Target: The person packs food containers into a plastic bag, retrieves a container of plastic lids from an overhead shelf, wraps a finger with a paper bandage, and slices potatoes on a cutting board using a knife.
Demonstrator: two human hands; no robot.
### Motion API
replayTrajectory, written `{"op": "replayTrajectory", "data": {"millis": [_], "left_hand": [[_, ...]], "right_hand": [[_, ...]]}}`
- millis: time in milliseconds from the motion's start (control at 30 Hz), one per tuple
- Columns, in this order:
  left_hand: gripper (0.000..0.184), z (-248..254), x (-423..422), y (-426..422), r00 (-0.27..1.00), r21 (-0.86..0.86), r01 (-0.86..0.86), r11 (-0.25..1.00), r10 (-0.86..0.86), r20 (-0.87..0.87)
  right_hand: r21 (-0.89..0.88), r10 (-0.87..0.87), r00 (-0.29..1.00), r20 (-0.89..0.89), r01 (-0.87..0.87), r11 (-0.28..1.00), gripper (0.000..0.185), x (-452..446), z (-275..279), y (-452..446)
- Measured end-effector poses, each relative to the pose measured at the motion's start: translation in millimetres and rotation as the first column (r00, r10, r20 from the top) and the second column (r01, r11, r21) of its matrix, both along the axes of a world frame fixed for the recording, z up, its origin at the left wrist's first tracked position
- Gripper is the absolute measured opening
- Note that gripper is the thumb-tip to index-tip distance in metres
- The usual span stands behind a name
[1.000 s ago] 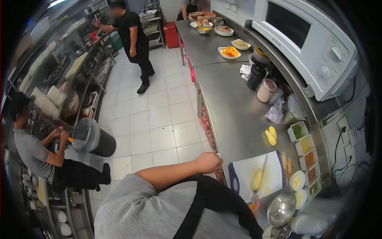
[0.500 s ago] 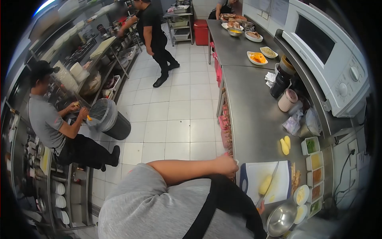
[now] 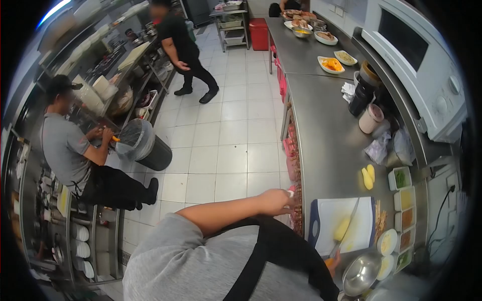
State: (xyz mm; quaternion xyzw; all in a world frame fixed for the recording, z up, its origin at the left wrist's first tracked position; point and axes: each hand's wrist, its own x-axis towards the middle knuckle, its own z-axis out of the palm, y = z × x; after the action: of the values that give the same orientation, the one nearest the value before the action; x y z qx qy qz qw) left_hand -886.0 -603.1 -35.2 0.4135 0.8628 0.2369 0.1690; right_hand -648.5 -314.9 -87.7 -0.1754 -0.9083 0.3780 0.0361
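Note:
My left hand [image 3: 276, 201] is closed beside the counter's left edge, with a small white bit showing at its fingers that I cannot make out. Down at the cutting board's near edge, my right hand [image 3: 333, 262] is partly hidden by my apron and closed on the orange handle of a knife [image 3: 350, 220]. The knife's blade points away across the white board [image 3: 326, 210] with its blue edge. Right beside the blade lies a peeled yellow piece [image 3: 341, 229]. Two more yellow pieces [image 3: 368, 178] rest on the steel counter beyond the board.
Right of the board are a steel bowl [image 3: 361, 273], two small bowls and several containers [image 3: 403, 199]. A microwave [image 3: 416, 60] stands on a shelf. Filled dishes [image 3: 331, 65] sit farther back. One person [image 3: 65, 145] works by a bin [image 3: 155, 153]; another [image 3: 175, 40] stands in the aisle.
My left hand has drawn slightly away from the board. The person in black has lowered an outstretched arm and shifted their feet. The camera view has turned. The knife still lies beside the yellow piece.

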Motion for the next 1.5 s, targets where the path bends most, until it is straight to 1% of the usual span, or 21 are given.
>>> {"op": "replayTrajectory", "data": {"millis": [33, 100, 133, 200, 233, 300, 400, 433, 467, 567, 600, 700, 767, 833, 900, 1000, 1067, 1133, 1233, 1433, 1500], "left_hand": [[0.022, -1.3, 2.7, -7.1, 1.0, -0.008, 0.022, 1.0, -0.022, 0.002], [0.024, -23.8, 0.6, -34.5, 0.996, -0.157, 0.058, 0.986, -0.046, 0.08], [0.027, -30.3, 1.0, -52.0, 0.995, -0.251, 0.044, 0.967, -0.02, 0.095], [0.032, -41.4, -2.1, -82.1, 0.996, -0.41, 0.025, 0.912, 0.013, 0.09], [0.034, -44.3, -4.1, -89.9, 0.996, -0.478, 0.016, 0.878, 0.026, 0.081], [0.034, -35.2, -13.3, -91.8, 0.996, -0.408, 0.028, 0.913, 0.011, 0.093], [0.035, -15.6, -40.1, -84.3, 0.998, -0.279, 0.035, 0.96, -0.02, 0.056], [0.035, -8.8, -50.8, -81.7, 0.999, -0.228, 0.037, 0.973, -0.028, 0.04], [0.034, -4.7, -60.5, -80.8, 0.998, -0.218, 0.027, 0.976, -0.038, -0.045], [0.031, 18.6, -70.2, -66.5, 0.986, -0.241, -0.107, 0.965, 0.071, -0.151], [0.028, 8.1, -74.6, -63.6, 0.983, -0.138, -0.085, 0.987, 0.06, -0.172], [0.029, -11.3, -68.9, -41.7, 0.984, -0.036, 0.087, 0.996, -0.091, -0.151], [0.029, -32.9, -53.6, -24.1, 0.982, -0.114, 0.151, 0.982, -0.163, -0.099], [0.029, -56.8, -43.3, -2.9, 0.961, -0.246, 0.274, 0.93, -0.273, 0.039], [0.027, -62.0, -39.0, 9.2, 0.933, -0.092, 0.347, 0.933, -0.333, 0.135], [0.026, -66.3, -34.7, -5.6, 0.952, -0.062, 0.287, 0.956, -0.277, 0.13], [0.027, -76.8, -39.0, -19.5, 0.976, -0.137, 0.21, 0.968, -0.199, 0.087], [0.029, -61.4, -32.9, -35.6, 0.99, -0.188, 0.138, 0.972, -0.129, 0.061], [0.031, -66.8, -26.6, -64.3, 0.994, -0.114, 0.072, 0.991, -0.061, 0.095], [0.032, -65.1, -13.6, -88.7, 0.989, -0.165, -0.021, 0.986, 0.045, 0.144], [0.032, -67.9, -11.6, -90.0, 0.99, -0.17, -0.026, 0.985, 0.049, 0.135]], "right_hand": [[-0.014, -0.015, 1.0, 0.022, 0.015, 1.0, 0.073, 1.5, 2.2, -1.4], [-0.052, -0.037, 0.998, 0.058, 0.04, 0.998, 0.073, 2.0, 5.1, -1.6], [-0.076, -0.049, 0.997, 0.067, 0.055, 0.996, 0.073, 1.2, 9.0, -2.6], [-0.165, -0.154, 0.959, 0.24, 0.196, 0.967, 0.077, -15.1, 49.1, -19.5], [-0.171, -0.114, 0.99, 0.088, 0.127, 0.977, 0.077, -7.6, 6.6, -1.6], [-0.135, -0.003, 0.978, -0.209, -0.026, 0.99, 0.077, 8.0, -77.4, 34.3], [-0.123, -0.112, 0.993, 0.044, 0.117, 0.985, 0.076, 0.8, 1.9, -3.5], [-0.109, -0.114, 0.99, 0.084, 0.123, 0.986, 0.076, -1.3, 18.4, -8.4], [-0.091, -0.114, 0.985, 0.129, 0.126, 0.988, 0.076, 0.1, 24.3, -11.7], [-0.036, -0.081, 0.996, -0.042, 0.08, 0.996, 0.077, 4.7, -3.3, -6.7], [-0.031, -0.108, 0.994, 0.007, 0.109, 0.994, 0.077, 5.5, -6.0, -6.3], [-0.009, -0.157, 0.981, 0.118, 0.159, 0.987, 0.077, 1.0, -3.9, -2.9], [0.006, -0.166, 0.979, 0.12, 0.166, 0.986, 0.076, -2.5, -3.3, -4.1], [0.029, -0.168, 0.98, 0.109, 0.166, 0.986, 0.076, -9.0, -6.2, -3.0], [0.033, -0.166, 0.98, 0.111, 0.164, 0.986, 0.075, -17.4, -5.7, -5.4], [0.031, -0.17, 0.975, 0.147, 0.167, 0.985, 0.075, -21.2, 5.1, -12.1], [0.042, -0.175, 0.972, 0.156, 0.17, 0.985, 0.074, -21.4, 11.2, -13.3], [0.044, -0.172, 0.971, 0.167, 0.167, 0.985, 0.074, -26.4, 18.2, -15.8], [0.055, -0.172, 0.968, 0.182, 0.164, 0.985, 0.073, -27.8, 23.3, -18.6], [0.069, -0.163, 0.97, 0.183, 0.153, 0.986, 0.072, -26.5, 25.5, -19.4], [0.074, -0.165, 0.969, 0.183, 0.154, 0.985, 0.071, -24.5, 26.2, -22.3]]}}
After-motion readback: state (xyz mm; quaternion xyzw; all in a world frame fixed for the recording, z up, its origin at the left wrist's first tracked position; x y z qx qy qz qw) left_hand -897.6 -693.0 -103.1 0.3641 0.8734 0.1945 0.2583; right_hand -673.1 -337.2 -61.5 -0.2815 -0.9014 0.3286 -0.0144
